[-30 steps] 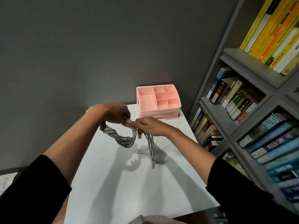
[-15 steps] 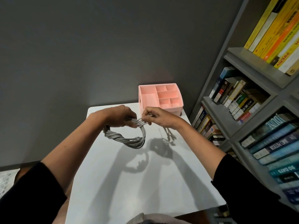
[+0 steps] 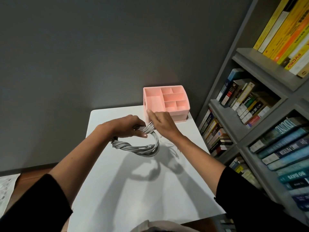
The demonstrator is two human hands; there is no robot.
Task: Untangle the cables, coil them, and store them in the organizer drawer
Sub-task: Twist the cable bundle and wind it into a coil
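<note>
The left hand (image 3: 124,127) curls round the top of a grey, twisted cable coil (image 3: 138,148) held above the white table (image 3: 133,190). The right hand (image 3: 163,123) grips the coil's fanned strands, just in front of the pink plastic compartmented organizer (image 3: 181,113).

This looks like a home study or reading room. A grey bookcase (image 3: 260,66) fills the right side of the frame, its shelves packed with rows of books (image 3: 247,101), some upright and some stacked flat. At the centre, a small white table (image 3: 133,198) stands against a plain dark grey wall (image 3: 83,47), with a pink desktop organizer (image 3: 181,112) at its far right corner.
</note>
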